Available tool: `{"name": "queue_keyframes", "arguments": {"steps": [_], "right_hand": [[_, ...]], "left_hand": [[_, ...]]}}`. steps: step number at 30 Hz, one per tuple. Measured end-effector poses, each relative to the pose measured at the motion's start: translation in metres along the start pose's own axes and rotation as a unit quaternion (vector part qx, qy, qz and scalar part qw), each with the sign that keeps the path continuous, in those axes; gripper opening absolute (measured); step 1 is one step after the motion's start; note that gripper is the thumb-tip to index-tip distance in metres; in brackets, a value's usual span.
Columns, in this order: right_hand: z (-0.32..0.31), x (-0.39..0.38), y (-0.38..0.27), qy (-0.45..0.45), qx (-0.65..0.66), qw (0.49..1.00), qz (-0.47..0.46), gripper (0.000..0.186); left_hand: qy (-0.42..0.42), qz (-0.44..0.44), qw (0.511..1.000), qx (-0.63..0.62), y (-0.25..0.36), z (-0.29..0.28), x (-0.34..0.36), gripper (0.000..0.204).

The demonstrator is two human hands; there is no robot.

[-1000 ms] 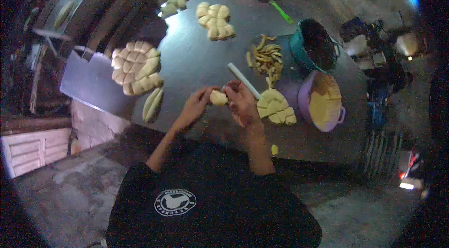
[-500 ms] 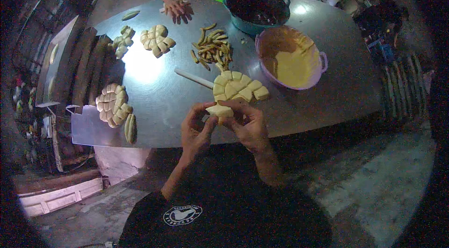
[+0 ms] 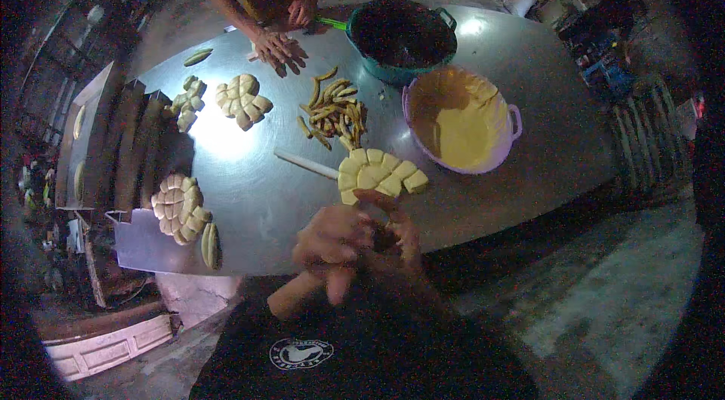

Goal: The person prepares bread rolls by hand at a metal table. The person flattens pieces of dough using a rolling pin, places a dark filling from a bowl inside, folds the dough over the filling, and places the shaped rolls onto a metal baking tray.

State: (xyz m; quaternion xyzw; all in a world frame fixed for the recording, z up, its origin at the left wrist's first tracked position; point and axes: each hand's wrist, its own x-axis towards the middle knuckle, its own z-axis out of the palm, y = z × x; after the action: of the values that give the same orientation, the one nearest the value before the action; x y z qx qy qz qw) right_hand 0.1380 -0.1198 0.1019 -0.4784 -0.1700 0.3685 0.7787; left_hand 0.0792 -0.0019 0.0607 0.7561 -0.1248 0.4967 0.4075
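My left hand [image 3: 332, 240] and my right hand [image 3: 393, 238] are close together at the table's near edge, blurred by motion. Their fingers are curled in toward each other, and whatever lies between them is hidden. Just beyond my fingertips sits a cluster of pale cut dough pieces [image 3: 375, 172], partly covered by my right fingers. A thin white rod [image 3: 306, 164] lies on the metal table with one end against this dough. Farther off is a heap of yellow-brown strips [image 3: 334, 115].
Other dough clusters [image 3: 243, 100] [image 3: 179, 207] lie leftward. A purple basin [image 3: 516, 122] with yellow contents and a dark-filled green basin [image 3: 393, 72] stand right of the strips. Across the metal table [image 3: 498, 196], a person in orange presses a hand [image 3: 276, 49] on something pale.
My hands held a pale dough piece by its ends; now they have closed together, nearer my body, and the piece is out of sight. The view has shifted, showing more of the other person.
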Motion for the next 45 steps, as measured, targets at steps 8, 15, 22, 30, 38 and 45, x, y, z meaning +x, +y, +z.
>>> {"name": "queue_keyframes", "arguments": {"steps": [8, 15, 22, 30, 38, 45], "right_hand": [[-0.034, 0.090, 0.002, -0.045, 0.082, 0.992, 0.087, 0.085], [-0.088, 0.267, -0.047, -0.010, -0.307, 0.947, -0.095, 0.035], [-0.221, 0.443, -0.023, -0.116, -0.813, 0.571, 0.021, 0.047], [-0.213, 0.447, -0.015, -0.139, -0.674, 0.697, 0.200, 0.069], [-0.206, 0.422, -0.030, -0.100, -0.529, 0.821, 0.190, 0.059], [-0.120, 0.297, -0.075, -0.116, -0.178, 0.967, 0.140, 0.041]], "left_hand": [[0.150, -0.343, 0.818, -0.438, -0.083, 0.042, -0.020, 0.074], [-0.122, -0.301, 0.906, 0.272, -0.296, -0.020, -0.016, 0.051], [-0.207, -0.364, 0.804, 0.423, -0.393, -0.012, -0.023, 0.042], [-0.188, -0.383, 0.848, 0.314, -0.363, -0.028, 0.003, 0.035], [0.021, -0.510, 0.860, 0.022, -0.277, -0.041, 0.022, 0.017], [0.049, -0.510, 0.846, -0.148, -0.139, -0.050, 0.077, 0.014]]}}
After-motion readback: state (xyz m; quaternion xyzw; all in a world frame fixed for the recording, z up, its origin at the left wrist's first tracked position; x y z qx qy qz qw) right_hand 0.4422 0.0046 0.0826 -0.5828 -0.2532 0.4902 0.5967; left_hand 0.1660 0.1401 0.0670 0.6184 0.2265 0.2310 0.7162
